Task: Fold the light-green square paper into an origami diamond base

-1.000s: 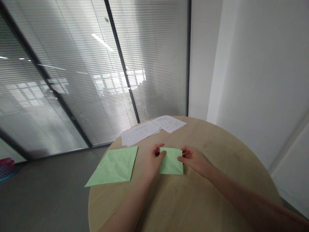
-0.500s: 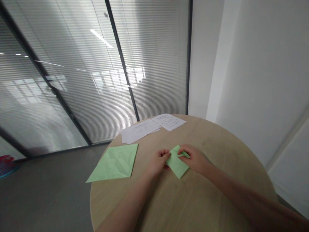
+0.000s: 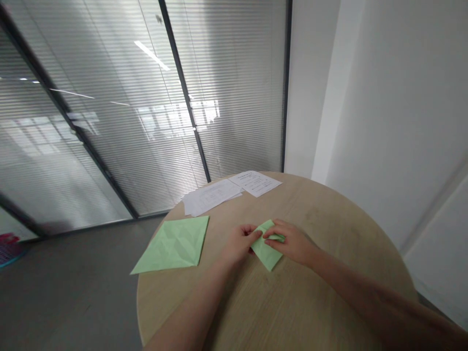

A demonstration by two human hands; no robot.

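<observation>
A small folded piece of light green paper (image 3: 267,254) lies turned cornerwise on the round wooden table (image 3: 329,273). My left hand (image 3: 237,245) pinches its left edge with curled fingers. My right hand (image 3: 292,242) lies over its upper right part, fingers closed on a folded flap. A larger creased sheet of green paper (image 3: 173,244) lies flat to the left, near the table's edge and untouched.
White printed sheets (image 3: 226,192) lie at the far side of the table. Behind the table stand glass partitions with blinds (image 3: 109,112); a white wall (image 3: 383,97) is on the right. Grey floor (image 3: 66,292) lies to the left.
The small green paper has been turned from square-on to cornerwise, and my right hand has moved over its upper part, folding a flap. The large sheet stays put.
</observation>
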